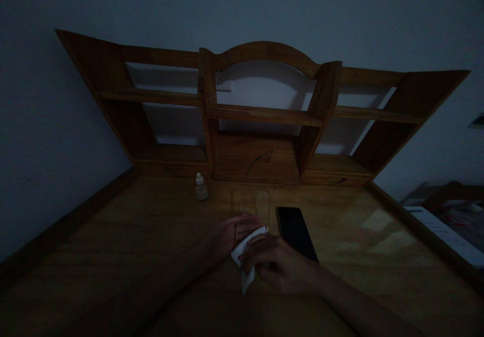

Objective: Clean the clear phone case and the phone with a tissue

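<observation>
My left hand [227, 232] grips a clear phone case [260, 201] by its lower left side, with its fingers behind the see-through back. The case is tilted up over the desk. Pinched in my right hand [278, 262] is a folded white tissue [245, 246], pressed against the lower part of the case. A black smartphone [297, 231] lies flat on the desk, just right of the case and beyond my right hand. Parts of the case's lower end are covered by the tissue and my fingers.
A small dropper-type bottle [201, 188] with a white cap stands at the back left. Behind it rises a wooden shelf unit [260, 118] along the wall. The wooden desk [159, 211] has raised side edges. White sheets or a box [444, 233] sit beyond its right edge. The light is dim.
</observation>
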Demonstrator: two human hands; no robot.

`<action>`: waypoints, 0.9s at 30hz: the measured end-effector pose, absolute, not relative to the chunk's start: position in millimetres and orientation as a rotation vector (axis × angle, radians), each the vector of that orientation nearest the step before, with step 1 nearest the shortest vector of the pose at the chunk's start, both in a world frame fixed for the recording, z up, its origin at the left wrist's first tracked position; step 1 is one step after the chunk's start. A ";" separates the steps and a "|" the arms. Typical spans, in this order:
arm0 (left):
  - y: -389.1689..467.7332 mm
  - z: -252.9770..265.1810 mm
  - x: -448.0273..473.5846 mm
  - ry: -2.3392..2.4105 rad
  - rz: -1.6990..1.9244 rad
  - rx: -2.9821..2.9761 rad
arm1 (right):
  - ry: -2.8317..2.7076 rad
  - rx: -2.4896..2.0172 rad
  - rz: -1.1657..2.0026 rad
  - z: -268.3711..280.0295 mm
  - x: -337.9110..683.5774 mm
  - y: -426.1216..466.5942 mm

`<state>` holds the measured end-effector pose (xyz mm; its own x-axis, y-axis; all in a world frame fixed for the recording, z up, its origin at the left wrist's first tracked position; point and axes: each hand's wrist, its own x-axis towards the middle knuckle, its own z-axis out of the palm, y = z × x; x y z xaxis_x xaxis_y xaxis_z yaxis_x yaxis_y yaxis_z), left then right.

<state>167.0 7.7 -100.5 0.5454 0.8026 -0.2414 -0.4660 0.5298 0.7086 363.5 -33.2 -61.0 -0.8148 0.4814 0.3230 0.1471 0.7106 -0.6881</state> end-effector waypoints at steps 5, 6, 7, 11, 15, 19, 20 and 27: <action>6.2 -96.4 165.8 0.654 0.734 0.612 | -2.386 -0.513 0.956 -61.0 369.1 -28.7; 5.9 -95.4 165.7 0.661 0.728 0.613 | -2.383 -0.506 0.956 -62.0 369.9 -27.1; 5.8 -94.7 165.7 0.667 0.724 0.617 | -2.380 -0.499 0.951 -63.3 370.7 -25.4; 6.5 -94.3 166.3 0.693 0.723 0.650 | -2.315 -0.474 0.963 -66.5 373.1 -19.6; 5.3 -94.0 167.6 0.733 0.802 0.713 | -2.214 -0.512 0.998 -62.9 377.8 -14.6; 0.8 -89.7 168.9 0.724 0.800 0.734 | -2.128 -0.619 0.982 -58.1 386.0 -8.2; 0.0 -88.7 169.0 0.723 0.795 0.728 | -2.108 -0.646 0.974 -57.6 388.3 -6.5; -0.7 -87.9 165.7 0.686 0.783 0.716 | -1.962 -0.790 0.860 -60.4 398.6 1.5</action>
